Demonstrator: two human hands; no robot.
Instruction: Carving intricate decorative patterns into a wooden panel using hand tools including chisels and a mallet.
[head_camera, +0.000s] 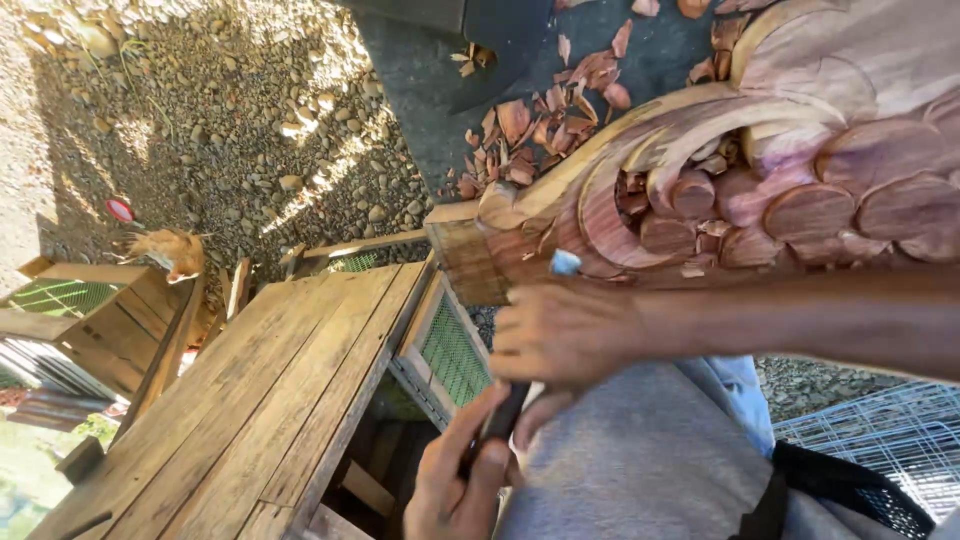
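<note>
I see my right hand curled around a chisel, its pale tip against the carved red wood at the far right. My left hand pinches the dark handle nearer me. Wood chips lie beyond, and a plank surface sits to the left.

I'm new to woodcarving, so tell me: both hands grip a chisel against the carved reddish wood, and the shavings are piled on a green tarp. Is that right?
Not quite. The head view shows the wood shavings lying on a dark grey sheet, not a green tarp. The rest holds: the right hand and the left hand grip the chisel against the carved reddish wood.
</note>
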